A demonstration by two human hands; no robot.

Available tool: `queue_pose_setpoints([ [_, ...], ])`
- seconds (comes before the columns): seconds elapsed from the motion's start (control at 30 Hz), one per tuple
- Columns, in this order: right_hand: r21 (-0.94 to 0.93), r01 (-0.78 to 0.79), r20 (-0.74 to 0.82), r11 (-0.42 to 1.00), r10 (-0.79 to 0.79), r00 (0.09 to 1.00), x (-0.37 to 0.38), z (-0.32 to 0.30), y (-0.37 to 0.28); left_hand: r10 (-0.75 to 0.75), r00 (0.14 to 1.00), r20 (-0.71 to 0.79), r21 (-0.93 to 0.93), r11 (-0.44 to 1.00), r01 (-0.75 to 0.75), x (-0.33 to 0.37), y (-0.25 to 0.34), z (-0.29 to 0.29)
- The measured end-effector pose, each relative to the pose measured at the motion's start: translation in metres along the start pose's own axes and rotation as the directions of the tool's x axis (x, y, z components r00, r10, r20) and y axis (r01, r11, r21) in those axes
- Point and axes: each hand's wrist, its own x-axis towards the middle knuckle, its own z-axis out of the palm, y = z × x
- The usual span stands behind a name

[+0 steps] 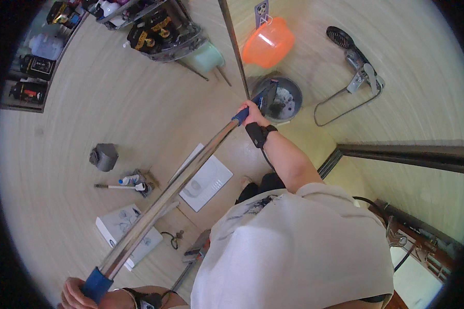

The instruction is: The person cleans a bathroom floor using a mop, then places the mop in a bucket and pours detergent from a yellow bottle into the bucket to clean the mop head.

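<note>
Two hands grip one long shiny metal pole, and we see it run slantwise between them. Our left hand, at the lower edge, is curled tight around the blue grip at the near end. Our right hand, with a black wrist strap, is closed around the other blue grip at the far end, arm stretched out. Just past that right hand the pole's dark head sits over the rim of a grey bucket. Beyond the bucket stands an orange basin, and a shower head hangs off to the right. Under the pole lies a white squat toilet set in the floor, with a white box near our left hand.
</note>
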Motion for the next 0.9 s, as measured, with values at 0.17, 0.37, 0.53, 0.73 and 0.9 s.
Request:
queue_pose_setpoints([
  [0.17, 0.161, -0.006, -0.030, 0.987, 0.011, 0.999, -0.018, 0.012, 0.002, 0.071, 0.997, 0.001, -0.059, 0.996, -0.071, -0.002, -0.008, 0.002],
  [0.37, 0.194, -0.033, -0.056, 0.980, 0.045, 0.997, -0.064, 0.024, 0.042, 0.140, 0.958, -0.249, 0.086, 0.989, -0.122, -0.050, -0.053, -0.007],
  [0.53, 0.208, -0.086, -0.126, 0.974, 0.114, 0.986, -0.111, 0.047, 0.073, -0.088, 0.942, -0.324, 0.172, 0.974, 0.150, -0.104, -0.151, 0.005],
  [0.73, 0.175, -0.158, -0.073, 0.972, 0.173, 0.982, -0.106, 0.030, 0.069, -0.131, 0.980, -0.153, 0.136, 0.979, 0.152, -0.088, -0.143, 0.021],
  [0.9, 0.097, -0.040, 0.046, 0.994, 0.035, 0.998, -0.047, -0.005, 0.028, -0.004, 0.969, -0.248, 0.218, 0.974, 0.060, -0.046, -0.064, 0.022],
])
